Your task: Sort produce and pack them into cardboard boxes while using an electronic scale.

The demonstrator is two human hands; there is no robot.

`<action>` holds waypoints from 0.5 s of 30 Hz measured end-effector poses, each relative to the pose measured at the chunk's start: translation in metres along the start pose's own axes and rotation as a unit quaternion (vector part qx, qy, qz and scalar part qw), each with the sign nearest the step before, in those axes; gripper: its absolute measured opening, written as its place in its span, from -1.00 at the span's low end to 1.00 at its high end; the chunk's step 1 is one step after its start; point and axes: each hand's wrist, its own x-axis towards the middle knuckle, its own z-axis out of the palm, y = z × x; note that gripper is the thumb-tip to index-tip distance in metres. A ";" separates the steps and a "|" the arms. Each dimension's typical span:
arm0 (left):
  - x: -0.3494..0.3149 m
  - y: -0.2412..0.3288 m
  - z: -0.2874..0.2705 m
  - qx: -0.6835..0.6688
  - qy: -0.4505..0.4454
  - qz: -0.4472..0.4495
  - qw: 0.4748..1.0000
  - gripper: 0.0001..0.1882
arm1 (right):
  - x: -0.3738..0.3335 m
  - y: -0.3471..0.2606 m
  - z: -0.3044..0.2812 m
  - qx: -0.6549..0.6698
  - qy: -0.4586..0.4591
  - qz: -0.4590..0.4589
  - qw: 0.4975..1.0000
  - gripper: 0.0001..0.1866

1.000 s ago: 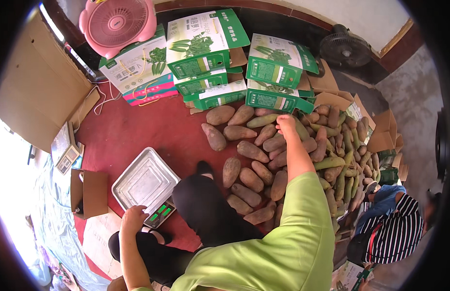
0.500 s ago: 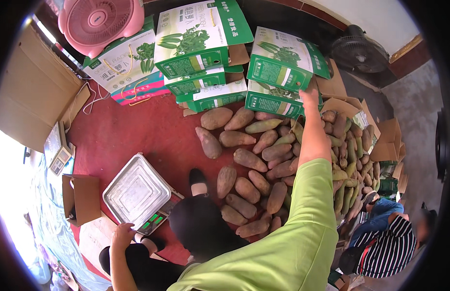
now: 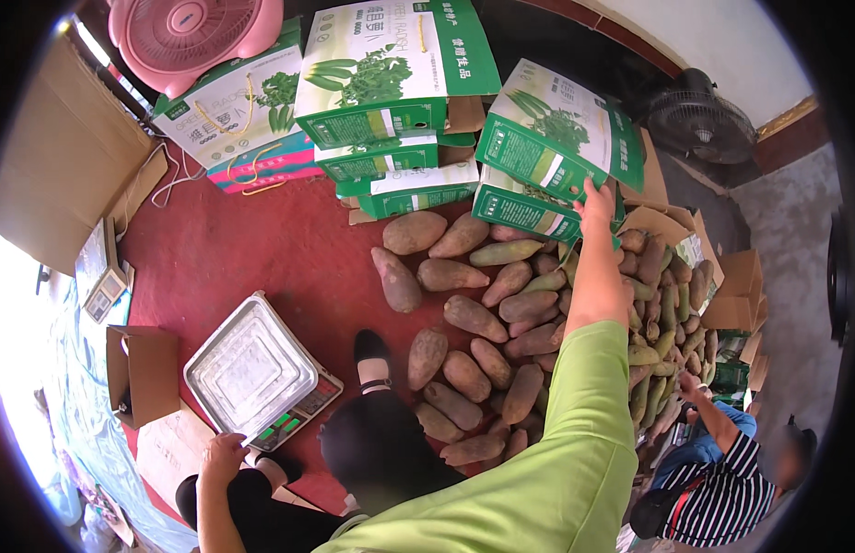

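Note:
My right hand (image 3: 595,210) reaches far forward, its fingers closed on the near right edge of a green-and-white carton (image 3: 547,129) printed with radishes. That carton sits tilted on top of another green carton (image 3: 524,207). My left hand (image 3: 223,458) is low on the left, fingers curled together beside the near corner of a scale with a metal tray (image 3: 251,373). What its fingers hold, if anything, is too small to make out. Many green and brownish long radishes (image 3: 474,318) lie heaped on the red floor under my right arm.
More green-and-white cartons (image 3: 372,64) are stacked at the back, beside a pink fan (image 3: 190,37). A black fan (image 3: 702,120) stands at the far right. An open brown box (image 3: 151,373) is left of the scale. A person in a striped shirt (image 3: 718,493) sits at the right, reaching toward the radish heap.
The upper carton has turned and tilted under my right hand, its near right corner shifting right. My left hand has moved slightly left. The other person has stretched an arm toward the radishes.

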 end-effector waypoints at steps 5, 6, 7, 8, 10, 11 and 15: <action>0.001 0.005 0.000 0.001 0.021 0.046 0.999 -0.71 | -0.048 0.004 -0.020 0.113 -0.036 -0.021 0.993 -0.85; 0.000 0.008 -0.002 0.007 0.024 0.062 0.998 -0.71 | -0.060 0.004 -0.025 0.113 -0.038 -0.023 0.993 -0.85; 0.001 0.008 -0.002 0.004 0.026 0.061 0.998 -0.71 | -0.072 0.003 -0.031 0.121 -0.039 -0.032 0.991 -0.86; 0.001 0.004 0.000 0.003 0.031 0.079 0.996 -0.71 | -0.089 0.002 -0.037 0.130 -0.039 -0.040 0.990 -0.87; -0.004 0.000 0.000 0.000 0.043 0.099 0.994 -0.70 | -0.127 0.000 -0.050 0.136 -0.044 -0.034 0.989 -0.84; -0.008 0.002 -0.001 -0.012 0.054 0.090 0.994 -0.70 | -0.147 -0.005 -0.059 0.143 -0.047 -0.031 0.988 -0.81; -0.019 0.005 -0.008 -0.001 0.065 0.096 0.993 -0.68 | -0.234 -0.027 -0.101 0.149 -0.057 -0.093 0.983 -0.76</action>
